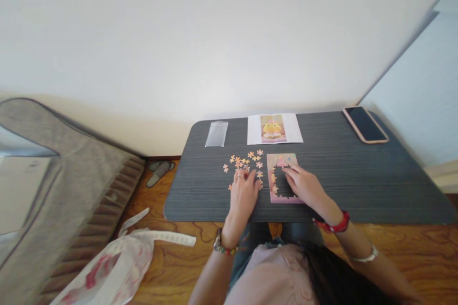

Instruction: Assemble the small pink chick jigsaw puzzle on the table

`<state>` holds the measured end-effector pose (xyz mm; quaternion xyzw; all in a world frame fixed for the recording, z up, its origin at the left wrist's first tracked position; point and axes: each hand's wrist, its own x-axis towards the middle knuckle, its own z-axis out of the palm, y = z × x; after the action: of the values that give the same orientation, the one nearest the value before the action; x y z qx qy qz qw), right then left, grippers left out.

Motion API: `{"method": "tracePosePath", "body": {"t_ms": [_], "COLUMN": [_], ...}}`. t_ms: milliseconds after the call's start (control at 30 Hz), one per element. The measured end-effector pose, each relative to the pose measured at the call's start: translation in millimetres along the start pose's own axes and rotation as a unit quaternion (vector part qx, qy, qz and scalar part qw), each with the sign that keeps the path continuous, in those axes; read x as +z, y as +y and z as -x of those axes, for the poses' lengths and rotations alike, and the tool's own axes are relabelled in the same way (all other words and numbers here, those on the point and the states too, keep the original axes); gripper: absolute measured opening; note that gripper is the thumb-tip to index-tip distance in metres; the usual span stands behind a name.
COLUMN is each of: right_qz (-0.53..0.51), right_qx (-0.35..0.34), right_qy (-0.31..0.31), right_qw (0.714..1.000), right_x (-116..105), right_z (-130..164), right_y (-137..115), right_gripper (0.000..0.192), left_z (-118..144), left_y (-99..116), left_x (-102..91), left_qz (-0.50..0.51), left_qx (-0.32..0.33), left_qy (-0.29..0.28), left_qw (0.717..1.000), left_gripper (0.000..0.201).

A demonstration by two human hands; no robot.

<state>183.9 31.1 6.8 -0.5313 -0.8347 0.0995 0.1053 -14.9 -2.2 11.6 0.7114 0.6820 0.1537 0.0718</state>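
Observation:
Over a scatter of loose jigsaw pieces point(244, 161) is my left hand point(244, 195), palm down, its fingers apart and touching down among them. It hides some of the pieces. To the right lies a pink jigsaw puzzle point(271, 195), its border joined and its middle open to the dark table. My right hand point(305, 185) rests over its right side, fingertips close together at the upper inner edge. Whatever those fingertips may hold is too small to make out. Behind the puzzle lies a paper sheet point(292, 128) with a picture of a yellow figure.
A clear plastic bag point(216, 134) lies at the back left of the dark table point(336, 167), and a phone point(365, 124) at the back right. On the floor are grey slippers point(159, 172) and a white and red plastic bag point(110, 267). A wall stands behind the table.

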Motion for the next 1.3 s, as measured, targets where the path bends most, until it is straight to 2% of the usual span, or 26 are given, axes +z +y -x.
{"method": "tracePosePath", "body": {"t_ms": [133, 267, 433, 533, 900, 1067, 1300], "right_qz": [-0.023, -0.041, -0.051, -0.045, -0.048, -0.032, -0.018], "right_qx": [-0.039, -0.051, -0.087, -0.083, -0.083, -0.078, -0.072], "right_qy": [-0.011, -0.032, -0.072, -0.086, -0.082, -0.088, -0.090], "right_qw": [0.999, 0.997, 0.992, 0.992, 0.992, 0.993, 0.993], "right_x": [-1.7, 6.0, 21.8, 26.1, 37.9, 44.4, 44.2], "right_z": [-0.7, -2.7, -7.8, -13.2, -31.5, -31.2, -25.4], "right_y": [-23.5, -44.8, -64.3, -70.8, -87.7, -89.6, -84.7], "right_gripper": [0.028, 0.026, 0.026, 0.026, 0.026, 0.024, 0.021], "left_z": [23.4, 33.7, 28.1, 23.3, 28.5, 27.1, 26.1], "left_y": [-46.0, -64.7, -64.2, -63.8, -68.5, -65.3, -64.5], "left_x": [-7.0, -9.5, -11.2, -12.4, -10.0, -10.6, -10.0], "left_qz": [0.009, 0.010, 0.031, 0.037, 0.052, 0.053, 0.052], "left_qx": [-0.071, -0.103, -0.100, -0.100, -0.095, -0.098, -0.095], "left_qy": [0.040, 0.056, 0.058, 0.046, 0.029, 0.002, -0.003], "left_qw": [0.997, 0.993, 0.993, 0.993, 0.994, 0.994, 0.994], "left_gripper": [0.026, 0.023, 0.015, 0.011, 0.010, 0.009, 0.010]}}
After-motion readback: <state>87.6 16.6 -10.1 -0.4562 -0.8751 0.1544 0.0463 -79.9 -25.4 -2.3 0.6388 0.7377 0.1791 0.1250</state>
